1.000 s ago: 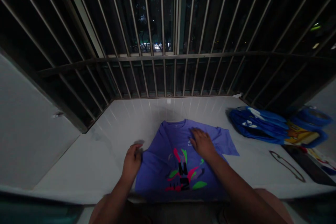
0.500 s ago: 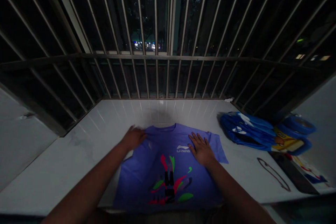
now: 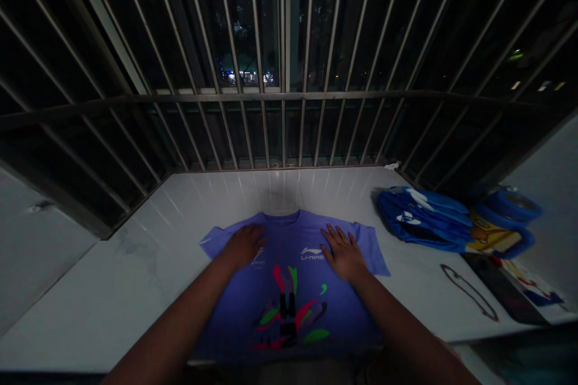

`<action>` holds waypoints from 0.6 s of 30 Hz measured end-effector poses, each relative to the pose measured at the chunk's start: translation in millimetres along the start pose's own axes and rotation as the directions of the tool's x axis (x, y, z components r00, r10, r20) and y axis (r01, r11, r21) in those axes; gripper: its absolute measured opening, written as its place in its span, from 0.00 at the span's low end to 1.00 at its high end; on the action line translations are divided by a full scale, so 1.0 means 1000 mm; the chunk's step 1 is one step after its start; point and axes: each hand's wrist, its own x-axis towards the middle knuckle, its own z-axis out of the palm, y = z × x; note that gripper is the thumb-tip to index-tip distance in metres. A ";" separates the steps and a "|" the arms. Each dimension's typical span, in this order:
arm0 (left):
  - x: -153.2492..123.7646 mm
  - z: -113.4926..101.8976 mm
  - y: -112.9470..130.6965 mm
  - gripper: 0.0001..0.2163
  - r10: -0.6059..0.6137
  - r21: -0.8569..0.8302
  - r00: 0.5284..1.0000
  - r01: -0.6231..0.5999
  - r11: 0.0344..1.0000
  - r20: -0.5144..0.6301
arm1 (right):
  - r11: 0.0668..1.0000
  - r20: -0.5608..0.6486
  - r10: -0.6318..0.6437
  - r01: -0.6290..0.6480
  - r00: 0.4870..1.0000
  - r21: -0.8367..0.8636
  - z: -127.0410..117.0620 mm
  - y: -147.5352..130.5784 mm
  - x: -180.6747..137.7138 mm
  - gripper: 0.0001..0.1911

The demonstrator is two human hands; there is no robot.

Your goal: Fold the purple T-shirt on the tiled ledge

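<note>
Currently, head view only: purple T-shirt [image 3: 289, 277] lies flat, print side up, on the white tiled ledge [image 3: 135, 264], collar at the far end, hem at the near edge, so its long axis runs near to far. Both hands rest on its chest, either side of the collar. Left hand [image 3: 245, 245] lies palm down, fingers loosely together, near the left sleeve. Right hand [image 3: 344, 252] lies palm down with fingers spread, just right of the white logo. Both forearms reach in from the near edge, roughly symmetric; neither is clearly nearer. Blue folded garments [image 3: 424, 219] sit well apart, far right.
</note>
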 end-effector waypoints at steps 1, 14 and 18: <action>-0.003 0.003 -0.010 0.27 -0.113 0.047 0.993 0.111 0.993 0.028 | 1.000 0.003 0.001 -0.001 1.000 0.001 0.000 0.000 0.000 0.35; 0.008 -0.003 -0.100 0.32 -0.258 0.120 0.958 0.244 0.962 0.126 | 0.999 0.002 -0.021 0.021 1.000 0.028 -0.006 0.014 0.044 0.36; 0.048 -0.005 -0.119 0.31 -0.259 0.004 0.965 0.259 0.966 0.031 | 1.000 -0.002 -0.019 0.019 1.000 0.008 -0.010 0.020 0.074 0.36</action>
